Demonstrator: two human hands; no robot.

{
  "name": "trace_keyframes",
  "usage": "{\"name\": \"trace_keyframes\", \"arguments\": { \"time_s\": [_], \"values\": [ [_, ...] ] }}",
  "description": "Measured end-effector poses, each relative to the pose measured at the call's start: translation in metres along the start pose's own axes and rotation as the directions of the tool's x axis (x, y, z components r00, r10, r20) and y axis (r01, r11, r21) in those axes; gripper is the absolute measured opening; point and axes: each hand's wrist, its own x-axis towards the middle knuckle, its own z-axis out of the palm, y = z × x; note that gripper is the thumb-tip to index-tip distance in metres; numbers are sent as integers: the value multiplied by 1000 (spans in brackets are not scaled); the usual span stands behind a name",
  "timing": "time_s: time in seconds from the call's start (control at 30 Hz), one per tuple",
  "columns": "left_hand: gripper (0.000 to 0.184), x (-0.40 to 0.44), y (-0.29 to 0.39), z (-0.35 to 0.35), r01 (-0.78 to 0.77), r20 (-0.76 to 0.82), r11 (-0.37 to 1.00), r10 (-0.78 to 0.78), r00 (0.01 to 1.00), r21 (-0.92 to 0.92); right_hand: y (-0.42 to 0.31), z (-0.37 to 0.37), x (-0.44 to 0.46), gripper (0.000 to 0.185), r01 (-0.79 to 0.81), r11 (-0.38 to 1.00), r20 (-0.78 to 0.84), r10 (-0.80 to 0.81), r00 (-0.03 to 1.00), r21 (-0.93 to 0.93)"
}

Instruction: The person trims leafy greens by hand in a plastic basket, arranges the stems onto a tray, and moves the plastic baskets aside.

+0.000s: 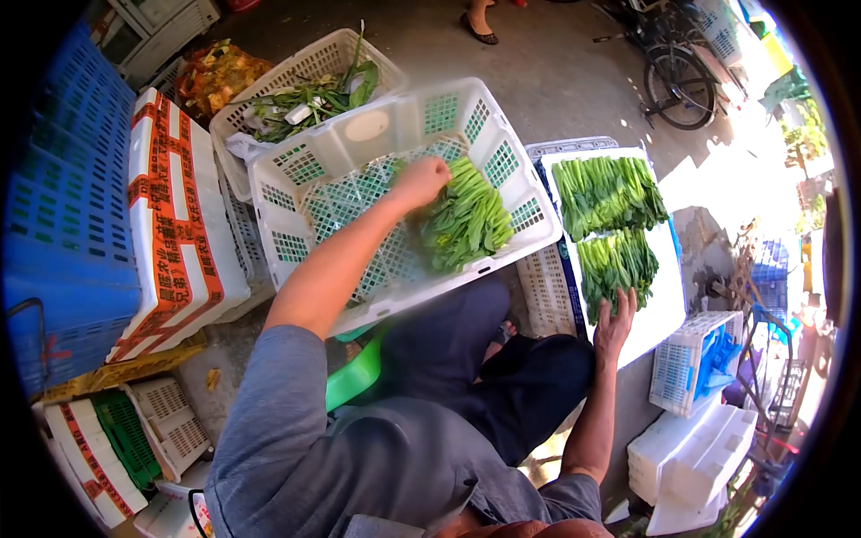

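My left hand (421, 184) is closed at the stem ends of a pile of leafy greens (471, 218) inside a white plastic crate (363, 127) with a mesh floor. Its fingertips are partly hidden against the stems. My right hand (615, 321) has its fingers apart and touches the lower edge of a bunch of greens (614, 267) on a white board (653, 309). Above that bunch, a second row of greens (610, 195) lies side by side on the same board.
Behind the crate stands another crate (238, 121) with loose leaves. Taped foam boxes (175, 224) and blue crates (72, 179) are stacked at the left. A green stool (357, 372) is by my legs. Foam boxes (686, 453), a bicycle (680, 85) and a person's foot (480, 27) are farther off.
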Motion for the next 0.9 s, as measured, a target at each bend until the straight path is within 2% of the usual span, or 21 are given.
{"name": "trace_keyframes", "arguments": {
  "time_s": [0.03, 0.07, 0.13, 0.2, 0.23, 0.27, 0.3, 0.33, 0.37, 0.4, 0.43, 0.47, 0.5, 0.53, 0.6, 0.67, 0.7, 0.77, 0.87, 0.9],
  "values": [
    [29, -5, 8, -16, -10, 14, 996, 12, 1000, -86, 1, 0, -3, 40, -27, 999, 20, 27, 999, 18],
    [30, -14, 15, -32, 25, -42, 970, -36, 998, -241, 1, 1, -3, 40, -52, 998, 39, 51, 998, 37],
    [26, -14, 19, -72, 6, -89, 915, -45, 995, -402, 6, 3, -5, 40, -9, 1000, 33, 10, 999, -16],
    [23, -23, 41, -134, -142, -309, 790, -64, 949, -597, 15, 6, -6, 40, 9, 999, 28, -8, 1000, -37],
    [24, -20, 43, -166, -208, -490, 777, -144, 860, -594, 17, 8, -6, 40, 4, 999, 36, -3, 999, -36],
    [29, -4, 14, -200, -291, -707, 855, -116, 698, -428, 18, 9, -5, 41, -1, 999, 42, 2, 999, -35],
    [34, -3, 14, -226, -324, -870, 915, -55, 490, -240, 18, 9, -6, 41, -6, 999, 50, 8, 999, -34],
    [39, -10, 14, -227, -185, -917, 983, 59, 394, -16, 17, 8, -7, 41, -13, 999, 66, 16, 998, -43],
    [44, -19, 13, -228, -23, -931, 980, 196, 309, 198, 16, 8, -6, 41, -19, 999, 75, 23, 997, -50],
    [49, -31, 28, -227, 149, -906, 910, 346, 244, 388, 15, 10, -4, 41, -30, 998, 77, 34, 996, -54],
    [50, -43, 47, -208, -125, -841, 934, 355, 409, 333, 15, 12, -6, 41, -26, 999, 78, 29, 997, -38],
    [51, -55, 65, -180, -370, -735, 907, 390, 555, 202, 16, 13, -6, 41, -24, 999, 85, 26, 996, -29],
    [56, -65, 76, -156, -320, -532, 947, 286, 797, 29, 16, 12, -4, 41, -18, 1000, 94, 20, 995, -24],
    [61, -71, 87, -135, -219, -260, 968, 182, 948, -119, 7, 9, -5, 41, -13, 999, 101, 16, 995, -33],
    [70, -67, 100, -81, -57, 13, 993, 56, 998, 101, 7, 11, -6, 41, 27, 997, 97, -20, 995, -76],
    [79, -57, 105, -32, -38, 210, 941, -36, 977, 335, 13, 11, -8, 41, 30, 996, 95, -22, 995, -85],
    [86, -53, 96, -7, -78, 252, 920, -23, 967, 384, 19, 11, -9, 41, 21, 994, 103, -10, 995, -107],
    [101, -61, 102, 22, 5, 165, 898, -86, 983, 441, 20, 9, -13, 42, -33, 991, 107, 47, 993, -132],
    [114, -73, 111, 25, -9, 239, 841, -143, 960, 541, 18, 5, -16, 43, -46, 991, 110, 60, 992, -128],
    [115, -70, 103, 24, -30, 255, 855, -121, 959, 518, 18, 6, -15, 43, -47, 992, 109, 60, 992, -121]
  ]
}}
